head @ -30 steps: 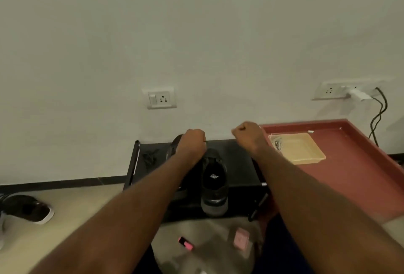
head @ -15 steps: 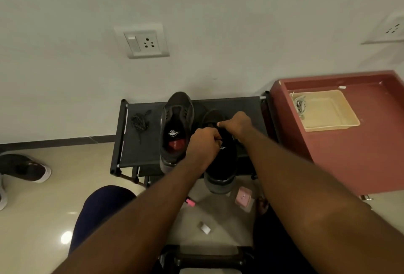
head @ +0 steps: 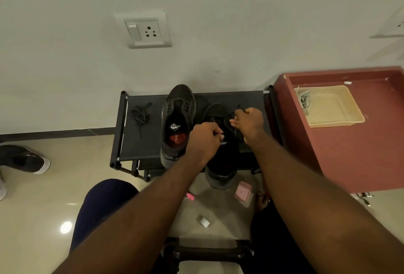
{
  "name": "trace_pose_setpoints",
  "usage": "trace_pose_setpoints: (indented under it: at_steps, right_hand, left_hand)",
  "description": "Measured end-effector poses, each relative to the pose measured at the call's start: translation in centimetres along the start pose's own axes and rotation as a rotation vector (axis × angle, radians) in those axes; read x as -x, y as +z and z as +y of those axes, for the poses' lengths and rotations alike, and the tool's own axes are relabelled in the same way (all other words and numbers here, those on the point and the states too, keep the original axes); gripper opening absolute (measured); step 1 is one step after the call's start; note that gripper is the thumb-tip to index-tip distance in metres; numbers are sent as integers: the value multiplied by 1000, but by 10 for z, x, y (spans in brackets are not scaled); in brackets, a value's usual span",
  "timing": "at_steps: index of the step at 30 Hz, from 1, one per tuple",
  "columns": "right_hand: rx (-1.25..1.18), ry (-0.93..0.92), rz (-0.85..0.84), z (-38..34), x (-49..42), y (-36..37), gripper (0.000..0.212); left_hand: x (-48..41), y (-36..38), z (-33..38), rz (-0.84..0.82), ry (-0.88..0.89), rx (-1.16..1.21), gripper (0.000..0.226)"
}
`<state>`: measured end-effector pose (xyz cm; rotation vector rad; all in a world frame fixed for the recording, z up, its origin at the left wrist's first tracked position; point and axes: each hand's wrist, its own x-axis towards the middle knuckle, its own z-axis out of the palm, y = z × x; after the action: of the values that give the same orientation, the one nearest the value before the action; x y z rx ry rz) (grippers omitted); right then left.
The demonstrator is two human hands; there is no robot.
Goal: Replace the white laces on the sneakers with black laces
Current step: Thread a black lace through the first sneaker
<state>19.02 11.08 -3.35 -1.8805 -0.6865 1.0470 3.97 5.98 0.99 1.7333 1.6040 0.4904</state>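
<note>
The thin black lace [head: 232, 113] is pinched by the curled left hand [head: 204, 140] and right hand [head: 249, 124] over the black mesh sneaker [head: 223, 164], which is set on the black fabric-topped rack [head: 142, 149] just beside a second black sneaker [head: 178, 107]

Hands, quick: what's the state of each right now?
Left hand: closed, pinching the black lace over the sneaker.
Right hand: closed, pinching the same lace's other end.

Sneakers [head: 178, 107] in front of me: matt black cloth. Black laces [head: 141, 114]: rough braid. Rack [head: 150, 147]: matt fabric top, metal tubes. Floor [head: 43, 197]: glossy tile. Tray [head: 332, 109]: smooth plastic.
</note>
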Motion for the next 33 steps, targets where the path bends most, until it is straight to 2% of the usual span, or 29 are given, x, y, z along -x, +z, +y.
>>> trace_pose_setpoints:
  at_steps: [5,8,10,12,16,19,24,29,32,33]
  right_hand:
    - [71,-6,7,-18,6,-7,22]
    - [489,-67,-25,-42,13,-24,37]
    - [606,-88,-100,-75,26,-38,32]
    - [570,-97,-182,-118,40,-54,24]
    - [321,-231,-250,-216,77,-86,34]
    - [98,-355,-212,-289,122,-114,28]
    - [302,-723,-37,-381,172,-148,17]
    - [25,-812,-66,-430,213,-160,6]
    - [-111,-799,-123,-441,221,-158,22]
    - [-160,-796,-135,-441,222,-157,22]
  left_hand:
    - [1,-13,3,-9,-14,43,8]
    - [-1,-32,11,29,0,72,12]
    - [-7,-55,24,107,26,124,16]
    - [-16,-85,48,188,63,226,19]
    - [-26,-162,133,318,202,365,17]
    - [-15,-221,208,422,317,467,14]
    - [14,-284,299,421,452,514,15]
    - [28,-309,343,435,509,489,15]
    - [31,-315,357,414,518,514,17]
    - [31,-316,358,404,514,532,18]
